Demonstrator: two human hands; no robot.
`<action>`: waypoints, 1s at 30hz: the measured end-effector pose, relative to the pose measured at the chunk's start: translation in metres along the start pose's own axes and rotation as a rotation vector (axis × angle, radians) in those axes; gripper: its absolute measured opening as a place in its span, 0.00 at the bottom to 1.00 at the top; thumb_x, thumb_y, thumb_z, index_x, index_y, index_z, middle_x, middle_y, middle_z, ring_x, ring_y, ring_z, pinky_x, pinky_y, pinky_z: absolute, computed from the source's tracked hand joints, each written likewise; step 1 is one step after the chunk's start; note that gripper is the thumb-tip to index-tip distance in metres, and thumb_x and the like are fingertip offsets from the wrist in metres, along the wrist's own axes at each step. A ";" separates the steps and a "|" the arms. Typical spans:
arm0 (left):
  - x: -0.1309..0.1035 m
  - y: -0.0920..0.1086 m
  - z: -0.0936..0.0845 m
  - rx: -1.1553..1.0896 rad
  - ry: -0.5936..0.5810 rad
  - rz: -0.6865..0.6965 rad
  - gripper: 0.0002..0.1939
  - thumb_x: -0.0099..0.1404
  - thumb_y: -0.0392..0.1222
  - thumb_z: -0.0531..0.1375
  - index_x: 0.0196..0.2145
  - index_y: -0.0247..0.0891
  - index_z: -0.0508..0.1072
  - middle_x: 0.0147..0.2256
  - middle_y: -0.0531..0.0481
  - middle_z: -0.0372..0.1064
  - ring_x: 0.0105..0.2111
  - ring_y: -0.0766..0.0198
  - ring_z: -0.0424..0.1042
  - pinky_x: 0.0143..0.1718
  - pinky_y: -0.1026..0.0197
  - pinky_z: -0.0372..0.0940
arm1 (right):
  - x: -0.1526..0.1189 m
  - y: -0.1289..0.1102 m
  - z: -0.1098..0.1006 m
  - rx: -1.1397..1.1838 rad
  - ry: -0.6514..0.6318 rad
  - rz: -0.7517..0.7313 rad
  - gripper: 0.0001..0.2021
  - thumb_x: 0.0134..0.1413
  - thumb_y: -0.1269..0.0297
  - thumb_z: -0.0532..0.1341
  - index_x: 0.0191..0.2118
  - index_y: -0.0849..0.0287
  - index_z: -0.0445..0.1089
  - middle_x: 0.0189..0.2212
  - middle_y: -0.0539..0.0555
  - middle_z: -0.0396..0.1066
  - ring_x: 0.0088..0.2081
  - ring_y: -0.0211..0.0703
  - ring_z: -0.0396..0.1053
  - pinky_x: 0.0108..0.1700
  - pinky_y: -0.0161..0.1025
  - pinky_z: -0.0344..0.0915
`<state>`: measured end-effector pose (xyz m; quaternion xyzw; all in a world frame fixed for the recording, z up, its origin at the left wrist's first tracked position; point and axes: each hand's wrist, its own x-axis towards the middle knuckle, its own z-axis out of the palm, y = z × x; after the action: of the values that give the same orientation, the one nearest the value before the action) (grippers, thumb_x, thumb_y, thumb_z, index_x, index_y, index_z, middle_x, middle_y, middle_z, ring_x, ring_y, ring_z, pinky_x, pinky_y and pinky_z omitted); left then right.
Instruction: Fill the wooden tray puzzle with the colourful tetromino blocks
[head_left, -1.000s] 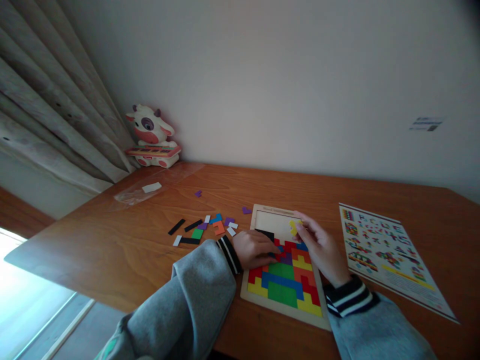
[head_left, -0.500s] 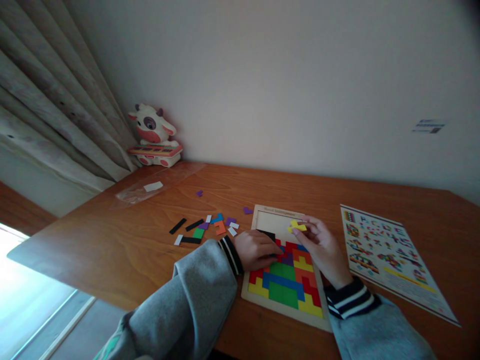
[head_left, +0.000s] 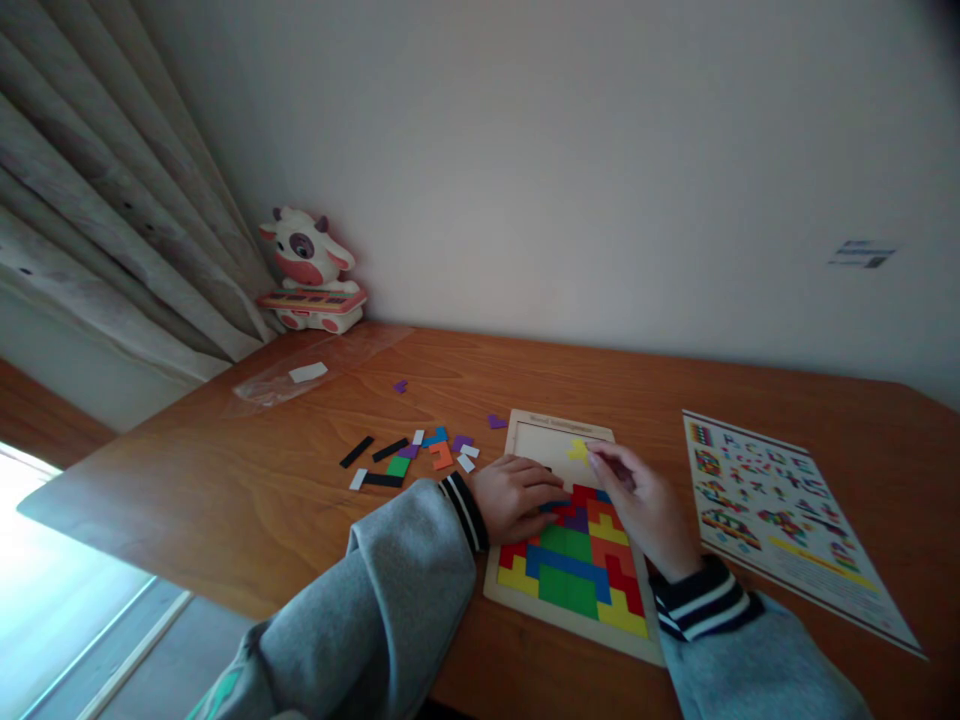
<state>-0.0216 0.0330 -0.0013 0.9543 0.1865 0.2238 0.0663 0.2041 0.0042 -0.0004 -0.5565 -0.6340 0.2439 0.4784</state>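
Observation:
A wooden tray (head_left: 538, 440) lies tilted before me, its lower part packed with colored block puzzle pieces (head_left: 568, 590) and its upper part bare pale wood. My right hand (head_left: 643, 505) pinches a small yellow puzzle piece (head_left: 578, 450) between thumb and fingers at the bare upper part. Whether that piece touches the tray I cannot tell. My left hand (head_left: 517, 497) lies across the tray's left side, fingers stretched out over the pieces. Blue shows under its fingertips, and it covers most of a black piece.
Several loose pieces, such as an orange one (head_left: 440, 456) and a black bar (head_left: 356, 451), lie left of the tray. A printed pattern sheet (head_left: 780, 510) lies to the right. Farther back are a clear plastic bag (head_left: 259, 392) and a cow toy (head_left: 311, 265) by the curtain (head_left: 112, 200).
My right hand has moved the yellow piece slightly left and turned it. My left hand's fingers have shifted forward, now covering most of the black piece.

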 end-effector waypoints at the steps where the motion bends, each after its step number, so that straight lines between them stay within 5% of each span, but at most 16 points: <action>1: 0.000 0.000 0.000 -0.001 -0.008 -0.001 0.16 0.70 0.47 0.55 0.52 0.39 0.71 0.52 0.43 0.72 0.51 0.57 0.71 0.54 0.55 0.64 | 0.000 0.001 0.000 -0.068 -0.017 -0.043 0.15 0.61 0.50 0.58 0.43 0.54 0.73 0.42 0.57 0.77 0.43 0.50 0.74 0.48 0.49 0.70; 14: 0.001 0.001 0.001 -0.018 -0.015 -0.007 0.14 0.70 0.45 0.55 0.48 0.39 0.74 0.51 0.46 0.73 0.51 0.58 0.71 0.53 0.56 0.64 | 0.000 0.018 0.004 -0.391 -0.164 -0.271 0.12 0.62 0.58 0.57 0.45 0.51 0.76 0.43 0.57 0.75 0.46 0.53 0.71 0.52 0.53 0.67; 30: 0.000 0.000 0.003 0.004 -0.020 0.007 0.14 0.70 0.45 0.54 0.48 0.40 0.74 0.51 0.46 0.73 0.50 0.59 0.71 0.52 0.56 0.65 | -0.001 0.023 0.004 -0.439 -0.175 -0.229 0.12 0.59 0.56 0.60 0.44 0.52 0.75 0.40 0.56 0.72 0.43 0.52 0.71 0.48 0.49 0.68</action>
<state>-0.0207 0.0330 -0.0037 0.9573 0.1827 0.2141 0.0654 0.2115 0.0107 -0.0222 -0.5484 -0.7695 0.0919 0.3142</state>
